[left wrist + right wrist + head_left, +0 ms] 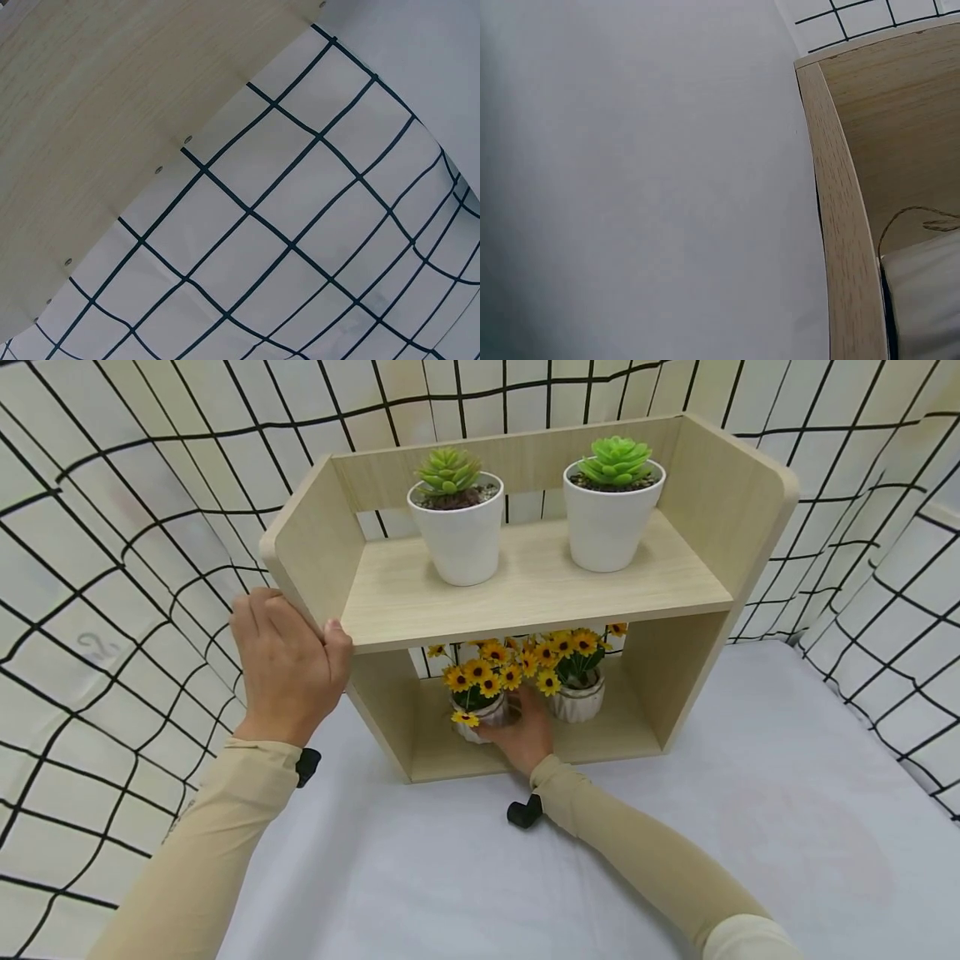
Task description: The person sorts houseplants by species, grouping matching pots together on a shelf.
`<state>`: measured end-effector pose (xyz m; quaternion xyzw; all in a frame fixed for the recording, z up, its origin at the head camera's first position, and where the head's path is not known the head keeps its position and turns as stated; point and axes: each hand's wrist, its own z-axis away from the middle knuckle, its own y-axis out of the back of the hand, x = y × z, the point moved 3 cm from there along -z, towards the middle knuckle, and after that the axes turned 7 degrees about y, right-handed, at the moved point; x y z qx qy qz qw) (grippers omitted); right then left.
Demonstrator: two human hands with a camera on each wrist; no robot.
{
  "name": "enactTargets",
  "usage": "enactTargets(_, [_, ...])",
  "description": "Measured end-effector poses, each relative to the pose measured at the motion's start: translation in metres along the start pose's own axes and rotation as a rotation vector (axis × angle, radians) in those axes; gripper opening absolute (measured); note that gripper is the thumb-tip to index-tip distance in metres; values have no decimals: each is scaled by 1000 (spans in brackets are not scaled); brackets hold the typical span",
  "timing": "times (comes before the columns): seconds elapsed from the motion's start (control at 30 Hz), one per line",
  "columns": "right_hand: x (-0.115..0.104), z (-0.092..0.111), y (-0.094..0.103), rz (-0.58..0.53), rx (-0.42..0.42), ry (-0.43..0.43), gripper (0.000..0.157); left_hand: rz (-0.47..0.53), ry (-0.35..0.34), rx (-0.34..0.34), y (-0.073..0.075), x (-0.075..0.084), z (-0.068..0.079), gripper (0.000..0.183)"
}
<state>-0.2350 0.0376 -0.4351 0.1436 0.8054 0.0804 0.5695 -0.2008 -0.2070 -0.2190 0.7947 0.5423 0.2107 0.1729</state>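
Observation:
A two-tier pale wooden shelf [540,602] stands on a white cloth. My left hand [288,664] grips its left side panel, the thumb at the front edge and the fingers along the outer face. In the lower tier my right hand [525,735] holds the left flowerpot [468,731], a whitish pot of yellow flowers [480,672]; some fingers are hidden. Just right of that hand stands a second flowerpot [581,700] with similar flowers. In the right wrist view, a white pot [930,292] with twine shows at the lower right edge.
On the upper tier stand two white pots, one left [461,539] and one right [611,522], each with a green succulent. Black wire grid [150,560] over white sheeting surrounds the shelf. White cloth [420,860] lies in front.

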Motion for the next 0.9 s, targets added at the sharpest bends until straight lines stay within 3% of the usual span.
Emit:
enactTargets(0.3, [6, -3, 4, -29, -16, -27, 77, 28, -15, 15, -8, 1, -3, 39])
enactTargets(0.57, [7, 4, 20, -31, -128, -93, 78, 28, -4, -11, -13, 2, -5, 43])
enactTargets(0.67, [5, 11, 29, 12, -194, -71, 63, 63, 40, -29, -11, -1, -5, 45])
enactTargets(0.77, [0, 18, 40, 55, -275, -6, 37, 137, 109, -65, -7, -6, -2, 49])
enactTargets(0.9, [-8, 28, 65, 78, -342, 64, 16, 181, 160, -122, 2, -17, 7, 53])
